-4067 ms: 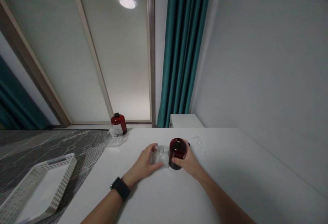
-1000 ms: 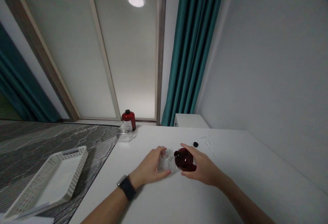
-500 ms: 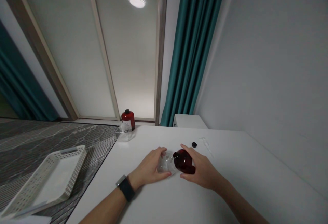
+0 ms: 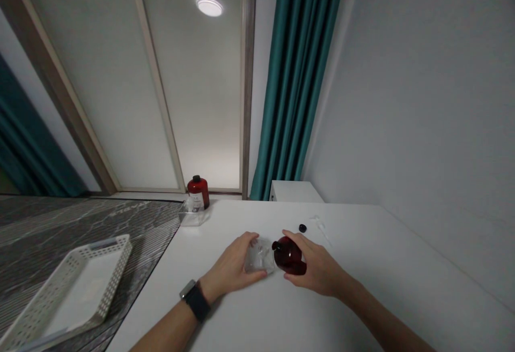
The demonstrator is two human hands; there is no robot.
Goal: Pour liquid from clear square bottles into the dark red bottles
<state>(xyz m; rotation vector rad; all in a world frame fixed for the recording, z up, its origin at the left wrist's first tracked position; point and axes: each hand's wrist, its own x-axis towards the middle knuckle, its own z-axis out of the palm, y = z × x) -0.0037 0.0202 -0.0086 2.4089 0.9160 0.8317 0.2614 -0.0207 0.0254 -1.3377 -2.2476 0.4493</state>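
My right hand (image 4: pixel 316 267) is wrapped round a dark red-brown bottle (image 4: pixel 288 257), uncapped and tilted so its neck points left. Right under that neck sits a clear transparent container (image 4: pixel 259 256), its exact shape hard to make out. My left hand (image 4: pixel 233 266), with a dark watch on the wrist, grips the container from the left side, thumb in front and fingers behind. Beyond the bottle, a small black cap (image 4: pixel 302 228) lies on the white table (image 4: pixel 257 320). Beside the cap is a clear, thin plastic piece (image 4: pixel 319 226), perhaps a pump.
At the table's far left corner stand a red-brown bottle (image 4: pixel 204 193) with a black cap and white label, and a clear box (image 4: pixel 193 219). A white perforated basket (image 4: pixel 68 287) lies to the left, off the table. A wall (image 4: pixel 434 126) runs along the right.
The whole view has shifted slightly. Both hands keep their holds, and the bottle stays tilted beside the clear container with little visible movement.
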